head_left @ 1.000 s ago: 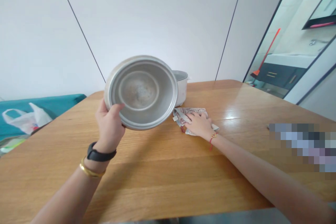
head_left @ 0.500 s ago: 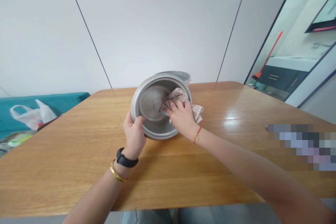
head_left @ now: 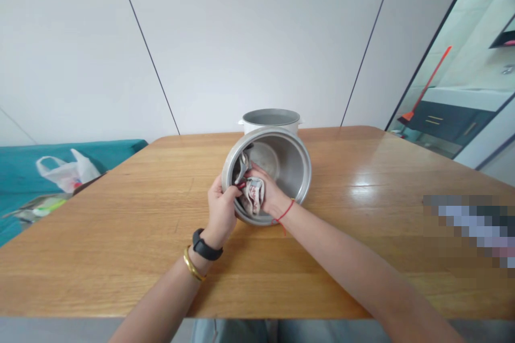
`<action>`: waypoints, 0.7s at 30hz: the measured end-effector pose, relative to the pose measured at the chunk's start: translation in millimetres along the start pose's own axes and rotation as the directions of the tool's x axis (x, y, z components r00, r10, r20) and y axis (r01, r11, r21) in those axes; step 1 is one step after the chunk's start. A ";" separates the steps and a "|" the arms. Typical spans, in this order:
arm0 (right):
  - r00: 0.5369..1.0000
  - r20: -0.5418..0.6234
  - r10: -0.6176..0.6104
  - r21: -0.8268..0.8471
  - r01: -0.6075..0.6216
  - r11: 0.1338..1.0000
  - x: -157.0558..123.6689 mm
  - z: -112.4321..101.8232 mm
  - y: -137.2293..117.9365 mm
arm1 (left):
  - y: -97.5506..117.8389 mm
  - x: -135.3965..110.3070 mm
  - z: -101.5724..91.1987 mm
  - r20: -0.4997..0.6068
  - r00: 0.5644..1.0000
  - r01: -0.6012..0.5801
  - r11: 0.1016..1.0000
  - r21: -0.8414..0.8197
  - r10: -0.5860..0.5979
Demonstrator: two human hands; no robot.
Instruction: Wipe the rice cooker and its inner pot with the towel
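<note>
A round metal inner pot (head_left: 289, 158) is tilted toward me on the wooden table (head_left: 120, 225). My left hand (head_left: 221, 211) grips its near left rim, thumb inside. My right hand (head_left: 267, 195) is inside the pot, closed on a patterned cloth (head_left: 252, 195) pressed against the lower left wall. Behind the pot stands a white cooker body (head_left: 270, 118) with a grey interior.
A teal bench (head_left: 24, 171) at the left holds a white plastic bag (head_left: 66, 174). A blurred patch (head_left: 475, 225) lies at the table's right edge. A doorway at the right shows an orange broom (head_left: 422, 88) and a dark cabinet.
The pot came down from mid-air to the table. My right hand picked the cloth up from the table and moved it into the pot, sweeping from the right wall to the lower left.
</note>
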State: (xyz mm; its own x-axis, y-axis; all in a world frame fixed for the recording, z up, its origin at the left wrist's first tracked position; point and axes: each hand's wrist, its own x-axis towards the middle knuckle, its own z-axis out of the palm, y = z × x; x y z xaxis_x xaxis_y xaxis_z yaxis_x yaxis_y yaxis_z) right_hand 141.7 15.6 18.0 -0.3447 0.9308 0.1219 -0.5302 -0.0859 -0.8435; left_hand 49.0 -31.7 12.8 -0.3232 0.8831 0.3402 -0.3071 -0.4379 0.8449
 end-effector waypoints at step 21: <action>0.687 0.436 -0.582 -0.849 0.100 -0.518 -29.9 -4.7 -54.8 | 12.9 -5.3 4.4 -0.007 0.992 0.121 0.990 -0.070 -0.122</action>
State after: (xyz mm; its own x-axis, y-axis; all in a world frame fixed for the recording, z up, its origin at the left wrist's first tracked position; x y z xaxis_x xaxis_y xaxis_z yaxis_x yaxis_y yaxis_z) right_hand 184.7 -5.9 58.1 -0.2658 0.5347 0.8022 0.8984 0.4391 0.0051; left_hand 50.6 -41.3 23.7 -0.2891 0.9288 0.2318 -0.4062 -0.3383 0.8489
